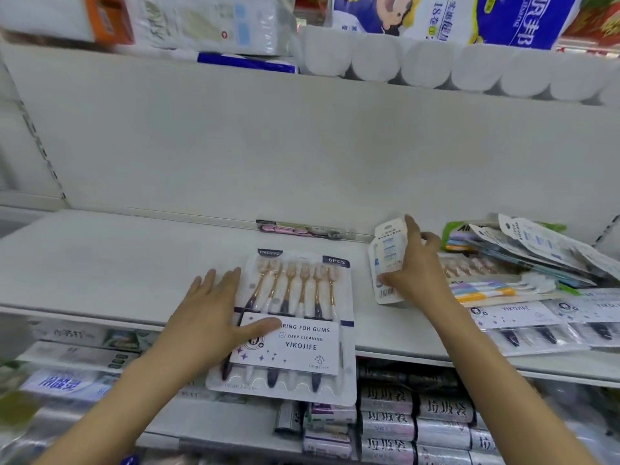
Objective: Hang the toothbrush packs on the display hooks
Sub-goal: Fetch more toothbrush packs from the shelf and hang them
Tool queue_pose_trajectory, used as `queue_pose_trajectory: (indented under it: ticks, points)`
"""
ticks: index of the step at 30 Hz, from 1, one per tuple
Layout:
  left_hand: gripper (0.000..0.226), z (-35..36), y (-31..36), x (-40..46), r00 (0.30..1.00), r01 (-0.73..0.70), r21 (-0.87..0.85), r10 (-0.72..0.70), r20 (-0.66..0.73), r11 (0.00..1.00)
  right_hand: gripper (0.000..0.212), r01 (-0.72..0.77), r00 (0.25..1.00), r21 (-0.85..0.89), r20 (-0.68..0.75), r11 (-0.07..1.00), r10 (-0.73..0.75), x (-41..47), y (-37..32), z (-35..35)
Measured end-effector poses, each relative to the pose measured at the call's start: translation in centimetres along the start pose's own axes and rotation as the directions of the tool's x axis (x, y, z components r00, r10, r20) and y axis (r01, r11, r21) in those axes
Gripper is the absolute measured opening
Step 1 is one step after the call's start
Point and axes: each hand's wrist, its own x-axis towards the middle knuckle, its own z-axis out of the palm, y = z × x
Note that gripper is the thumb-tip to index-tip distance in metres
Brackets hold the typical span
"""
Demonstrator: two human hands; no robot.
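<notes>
A large six-brush toothbrush pack (295, 317) with a white YIKOJIFE card lies on the white shelf (117, 263), its lower end hanging over the front edge. My left hand (218, 313) grips its left side, thumb on the card. My right hand (414, 266) holds a small white toothbrush pack (387, 260) upright just above the shelf. A heap of mixed toothbrush packs (523, 260) lies to the right. A single pink toothbrush pack (302, 229) rests against the back panel. No display hooks are visible.
The white back panel (302, 146) rises behind the shelf. Toilet paper rolls (436, 62) and tissue packs sit on the shelf above. Below, rolls of bin bags (402, 427) and boxed goods (84, 357) fill the lower shelves.
</notes>
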Motion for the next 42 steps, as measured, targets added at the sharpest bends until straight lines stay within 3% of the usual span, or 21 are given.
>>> queue_pose_trajectory:
  ticks: [2,7,13,18,21,23,26,28,31,37,42]
  points:
    - [0.119,0.0,0.2,0.1,1.0,-0.019,-0.105,0.018,-0.006,0.994,0.112,0.013,0.999,0.109,-0.041,0.994,-0.008,-0.4,-0.5,-0.1]
    - [0.129,0.4,0.3,0.5,0.996,-0.036,-0.482,-0.009,-0.089,0.875,0.04,0.06,0.997,0.434,-0.077,0.899,-0.03,-1.6,-0.3,-0.6]
    - [0.131,0.2,0.2,-0.3,0.985,-0.011,-0.748,-0.121,-0.122,0.663,0.011,0.018,1.0,0.589,-0.019,0.808,-0.008,-3.9,-1.0,-0.5]
    - [0.066,-0.9,-1.4,-2.4,0.971,-0.042,-0.898,-0.195,-0.14,0.437,0.036,-0.04,0.987,0.784,0.128,0.619,-0.098,-5.9,-3.6,0.0]
    - [0.065,-1.5,-3.4,-3.7,0.957,-0.063,-0.939,-0.245,-0.153,0.339,0.035,-0.023,0.961,0.827,0.172,0.562,-0.215,-6.6,-5.3,1.4]
    - [0.064,-2.1,-4.8,-4.7,0.948,-0.079,-0.952,-0.275,-0.163,0.295,0.028,0.04,0.944,0.791,0.17,0.61,-0.284,-7.0,-6.5,2.8]
    - [0.064,-3.0,-7.0,-6.8,0.931,-0.084,-0.957,-0.32,-0.175,0.279,0.062,0.081,0.925,0.723,0.202,0.686,-0.321,-8.1,-9.4,4.9]
    - [0.071,-3.7,-9.0,-8.2,0.922,-0.088,-0.956,-0.34,-0.184,0.28,0.074,0.091,0.912,0.691,0.232,0.717,-0.339,-8.8,-11.6,6.5]
    - [0.076,-4.8,-12.3,-10.6,0.909,-0.115,-0.956,-0.36,-0.211,0.271,0.065,0.094,0.881,0.714,0.264,0.694,-0.391,-10.2,-15.2,9.5]
    - [0.077,-7.7,-21.0,-16.3,0.86,-0.188,-0.939,-0.413,-0.299,0.288,0.029,0.081,0.785,0.801,0.315,0.593,-0.533,-14.3,-23.1,16.7]
    - [0.075,-10.9,-29.1,-22.0,0.808,-0.192,-0.938,-0.496,-0.318,0.289,0.04,0.017,0.777,0.844,0.326,0.536,-0.538,-19.3,-31.2,21.3]
